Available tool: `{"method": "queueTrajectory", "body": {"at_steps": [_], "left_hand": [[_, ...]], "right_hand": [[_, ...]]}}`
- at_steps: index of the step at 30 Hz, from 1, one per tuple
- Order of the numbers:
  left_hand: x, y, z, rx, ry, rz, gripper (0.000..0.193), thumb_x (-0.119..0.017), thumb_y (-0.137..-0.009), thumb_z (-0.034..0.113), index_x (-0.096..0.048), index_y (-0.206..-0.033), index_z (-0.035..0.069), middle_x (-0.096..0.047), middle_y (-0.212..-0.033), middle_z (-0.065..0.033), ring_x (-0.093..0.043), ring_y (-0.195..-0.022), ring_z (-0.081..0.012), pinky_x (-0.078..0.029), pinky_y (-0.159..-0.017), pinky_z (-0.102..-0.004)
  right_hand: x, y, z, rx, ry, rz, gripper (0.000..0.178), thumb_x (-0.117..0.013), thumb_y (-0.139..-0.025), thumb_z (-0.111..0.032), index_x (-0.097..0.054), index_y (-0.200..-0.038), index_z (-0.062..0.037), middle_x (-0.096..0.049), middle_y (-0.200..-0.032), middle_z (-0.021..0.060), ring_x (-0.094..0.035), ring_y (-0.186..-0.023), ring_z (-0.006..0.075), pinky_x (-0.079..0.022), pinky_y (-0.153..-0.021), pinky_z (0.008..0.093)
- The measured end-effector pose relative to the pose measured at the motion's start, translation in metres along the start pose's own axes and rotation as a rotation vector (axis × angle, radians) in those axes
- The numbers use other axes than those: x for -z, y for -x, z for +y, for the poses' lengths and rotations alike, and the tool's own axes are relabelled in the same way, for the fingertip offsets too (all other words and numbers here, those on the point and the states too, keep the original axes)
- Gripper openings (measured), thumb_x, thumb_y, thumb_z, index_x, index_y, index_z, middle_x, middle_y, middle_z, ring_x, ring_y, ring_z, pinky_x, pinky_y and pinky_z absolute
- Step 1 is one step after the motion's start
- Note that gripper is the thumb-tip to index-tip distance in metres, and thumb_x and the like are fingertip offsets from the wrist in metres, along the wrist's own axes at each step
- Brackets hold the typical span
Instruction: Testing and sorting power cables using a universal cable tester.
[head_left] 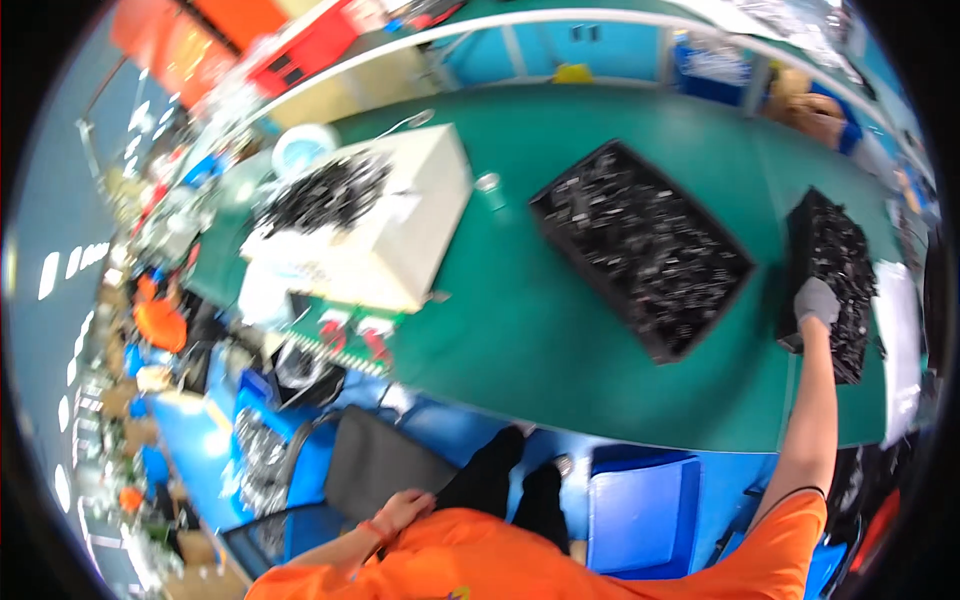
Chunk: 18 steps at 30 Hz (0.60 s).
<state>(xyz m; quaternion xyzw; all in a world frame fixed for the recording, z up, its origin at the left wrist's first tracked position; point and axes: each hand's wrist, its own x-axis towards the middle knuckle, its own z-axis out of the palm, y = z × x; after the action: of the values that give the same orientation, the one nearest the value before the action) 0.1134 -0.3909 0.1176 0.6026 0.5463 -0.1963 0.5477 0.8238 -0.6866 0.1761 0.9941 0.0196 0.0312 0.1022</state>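
My right hand (pixel 817 301), in a grey glove, reaches over the near part of a narrow black bin (pixel 800 240) at the right end of the table. Small black parts (pixel 843 250) are heaped in that bin, and my fingertips are hard to make out against them. My left hand (pixel 404 511) is bare, with a reddish band at the wrist, and rests low by my lap beside the chair. Its fingers are blurred, and nothing shows in it. Between the two sides of the table lies a larger black bin (pixel 592 280), full of similar small black parts (pixel 650 235).
On the green table (pixel 490 340) stands a white box (pixel 440 210) topped with black parts (pixel 335 190). Red-handled tools (pixel 375 345) lie at its near side. A grey chair (pixel 380 465) and a blue crate (pixel 640 510) sit below the front edge. White sheets (pixel 897 340) line the right end.
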Motion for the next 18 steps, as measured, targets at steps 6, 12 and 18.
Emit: {"method": "queueTrajectory", "body": {"at_steps": [6, 12, 18], "left_hand": [[0.009, -0.003, -0.008, 0.062, 0.218, 0.039, 0.032, -0.055, -0.093, 0.032, -0.066, -0.102, 0.003, -0.065, -0.086, -0.0032, -0.058, -0.072, -0.0091, -0.048, -0.064, -0.0232], [0.039, -0.016, -0.021, 0.021, 0.189, 0.120, 0.029, -0.055, -0.091, 0.029, -0.067, -0.101, 0.005, -0.066, -0.084, -0.0044, -0.058, -0.068, -0.0106, -0.049, -0.061, -0.0247], [0.108, -0.070, -0.080, 0.137, 0.648, -0.002, 0.027, -0.057, -0.094, 0.029, -0.064, -0.107, 0.006, -0.064, -0.089, -0.0034, -0.059, -0.070, -0.0101, -0.050, -0.059, -0.0236]], "right_hand": [[0.011, 0.056, -0.060, 0.115, -0.162, -0.047, 0.033, -0.045, -0.093, -0.029, -0.063, -0.104, -0.0039, -0.066, -0.104, 0.0199, -0.064, -0.096, 0.0390, -0.051, -0.082, 0.0477], [0.015, 0.110, -0.039, 0.430, -0.735, 0.308, 0.041, -0.049, -0.097, -0.026, -0.051, -0.127, 0.0032, -0.054, -0.126, 0.0202, -0.050, -0.118, 0.0335, -0.037, -0.101, 0.0379], [-0.022, 0.275, -0.027, 0.515, -0.604, 0.584, 0.033, -0.044, -0.096, -0.018, -0.055, -0.123, -0.0027, -0.059, -0.119, 0.0215, -0.056, -0.108, 0.0368, -0.041, -0.097, 0.0406]]}}
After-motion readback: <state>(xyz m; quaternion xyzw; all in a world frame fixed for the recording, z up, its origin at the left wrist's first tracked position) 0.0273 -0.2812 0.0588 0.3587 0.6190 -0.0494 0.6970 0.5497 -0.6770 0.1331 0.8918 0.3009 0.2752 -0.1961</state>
